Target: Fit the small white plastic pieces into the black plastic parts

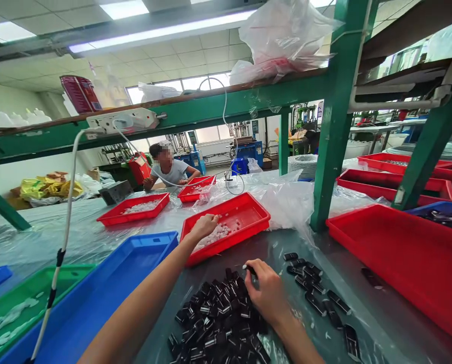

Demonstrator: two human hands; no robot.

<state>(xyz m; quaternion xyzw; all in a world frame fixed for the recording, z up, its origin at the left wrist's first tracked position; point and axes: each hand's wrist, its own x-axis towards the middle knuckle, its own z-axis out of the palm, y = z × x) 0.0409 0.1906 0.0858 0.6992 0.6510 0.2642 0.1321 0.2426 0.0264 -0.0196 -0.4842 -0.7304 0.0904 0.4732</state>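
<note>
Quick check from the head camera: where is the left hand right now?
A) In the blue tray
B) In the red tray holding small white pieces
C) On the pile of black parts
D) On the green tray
B: the left hand reaches into the red tray among the small white pieces, while the right hand holds a black part by the pile of black parts.

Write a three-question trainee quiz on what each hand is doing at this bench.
1. True or false: the left hand reaches into a red tray of small white pieces.
2. What does the right hand pinch? A) a white cable B) a small black part C) a plastic bag
3. Fill in: the pile of black parts lies on the ____, not in a tray.

Key: 1 true; 2 B, the black part; 3 table.
</note>
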